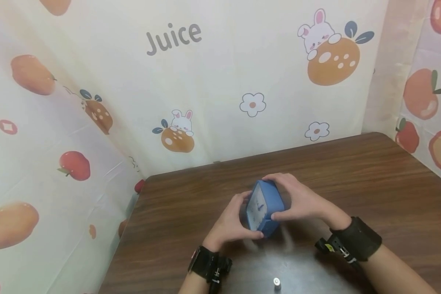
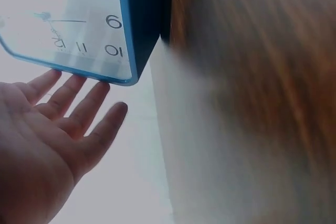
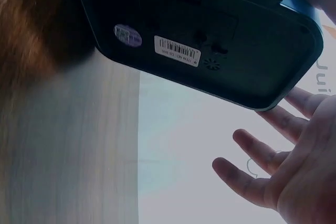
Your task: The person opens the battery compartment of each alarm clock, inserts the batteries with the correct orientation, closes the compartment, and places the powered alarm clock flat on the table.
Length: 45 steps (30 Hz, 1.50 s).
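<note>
A blue alarm clock point(image 1: 267, 204) with a white dial is held between both hands over the table. My left hand point(image 1: 230, 220) grips it, thumb at the near edge and fingertips on the opposite edge. My right hand point(image 1: 301, 199) holds it from the other side, also between thumb and fingers. In the left wrist view the clock's dial point(image 2: 63, 22) shows numerals, with several fingertips along its rim. The right wrist view shows the clock's dark back point(image 3: 247, 59) with a barcode label point(image 3: 177, 51) and a round-ended purple sticker point(image 3: 127, 35).
A small battery-like cylinder point(image 1: 277, 283) stands near the bottom of the head view on the brown wooden table point(image 1: 183, 212). Fruit-and-rabbit printed curtains point(image 1: 220, 81) hang behind and at both sides of the table. Each wrist wears a black band with a camera.
</note>
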{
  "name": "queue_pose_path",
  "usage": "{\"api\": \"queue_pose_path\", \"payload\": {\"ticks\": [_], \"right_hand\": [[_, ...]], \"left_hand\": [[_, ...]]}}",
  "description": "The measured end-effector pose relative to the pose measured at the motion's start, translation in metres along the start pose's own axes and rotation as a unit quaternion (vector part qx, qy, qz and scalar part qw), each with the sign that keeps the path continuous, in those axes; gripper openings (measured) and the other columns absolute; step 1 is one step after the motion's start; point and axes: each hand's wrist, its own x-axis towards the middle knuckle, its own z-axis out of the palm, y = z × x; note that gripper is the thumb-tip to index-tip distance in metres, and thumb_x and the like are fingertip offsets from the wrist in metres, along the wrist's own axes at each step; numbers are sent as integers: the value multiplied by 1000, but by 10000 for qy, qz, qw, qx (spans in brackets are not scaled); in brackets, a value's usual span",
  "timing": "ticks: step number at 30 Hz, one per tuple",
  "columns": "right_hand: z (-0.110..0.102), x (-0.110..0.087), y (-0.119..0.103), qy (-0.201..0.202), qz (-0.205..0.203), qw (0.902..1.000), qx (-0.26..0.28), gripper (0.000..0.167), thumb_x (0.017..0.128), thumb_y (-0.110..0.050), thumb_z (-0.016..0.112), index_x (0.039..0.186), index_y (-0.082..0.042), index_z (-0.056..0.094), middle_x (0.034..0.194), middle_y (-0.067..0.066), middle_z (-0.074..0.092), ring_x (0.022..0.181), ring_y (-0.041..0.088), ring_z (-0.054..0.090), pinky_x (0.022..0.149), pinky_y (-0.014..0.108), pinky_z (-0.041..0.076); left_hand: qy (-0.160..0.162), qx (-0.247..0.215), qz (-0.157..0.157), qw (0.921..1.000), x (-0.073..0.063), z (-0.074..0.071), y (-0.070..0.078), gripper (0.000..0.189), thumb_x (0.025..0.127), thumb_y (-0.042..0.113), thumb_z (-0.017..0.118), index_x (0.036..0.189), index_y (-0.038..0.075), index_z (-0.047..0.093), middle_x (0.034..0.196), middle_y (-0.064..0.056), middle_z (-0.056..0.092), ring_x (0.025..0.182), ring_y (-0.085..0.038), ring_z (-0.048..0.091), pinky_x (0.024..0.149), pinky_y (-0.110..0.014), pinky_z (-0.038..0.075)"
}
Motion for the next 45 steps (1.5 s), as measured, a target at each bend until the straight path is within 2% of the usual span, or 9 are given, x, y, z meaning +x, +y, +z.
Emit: {"api": "queue_pose_path", "payload": {"ticks": [6,10,17,23,30,41,45], "right_hand": [[4,1,-3,85,49,9999,-36,88,67,-48,84,139,-23,41,138,1,47,123,28,40,85,54,51],[6,2,-5,169,172,9997,-78,91,66,-49,84,140,-21,40,138,2,47,121,27,41,85,53,52],[9,1,-6,162,387,9991,-5,97,67,-50,83,144,-16,36,142,8,44,123,32,44,90,56,49],[10,1,-5,41,269,9996,78,94,67,-48,84,144,-21,36,142,8,44,125,35,43,93,60,46],[10,1,-4,28,173,9997,155,93,67,-46,85,143,-19,38,142,6,44,126,35,43,94,61,45],[14,3,-5,54,8,9998,198,91,68,-48,83,143,-23,38,145,6,44,129,36,41,95,62,43],[14,3,-6,54,5,9998,189,90,69,-49,83,143,-28,37,145,5,44,129,36,40,94,62,44]], "left_hand": [[52,-181,10,9998,-1,-3,2,101,62,55,85,143,46,25,140,17,40,128,-13,44,102,-48,43],[82,-283,49,9996,0,-4,2,98,64,52,84,143,45,25,140,16,40,129,-14,44,103,-49,43],[99,-240,19,9997,0,-6,1,98,65,53,83,144,43,24,138,12,41,126,-16,45,101,-50,44],[50,-196,42,9998,0,-5,0,100,63,52,85,143,42,26,137,11,44,128,-19,47,102,-51,43],[12,-164,-27,9999,2,-1,-2,101,63,52,85,143,42,25,140,13,43,129,-14,46,104,-47,42],[-85,-184,-1,9998,3,-1,-5,99,65,50,85,143,43,25,143,14,41,129,-11,45,105,-45,42],[-103,-155,63,9998,4,-1,-5,100,65,50,85,144,42,25,143,15,41,129,-10,45,105,-42,42]]}}
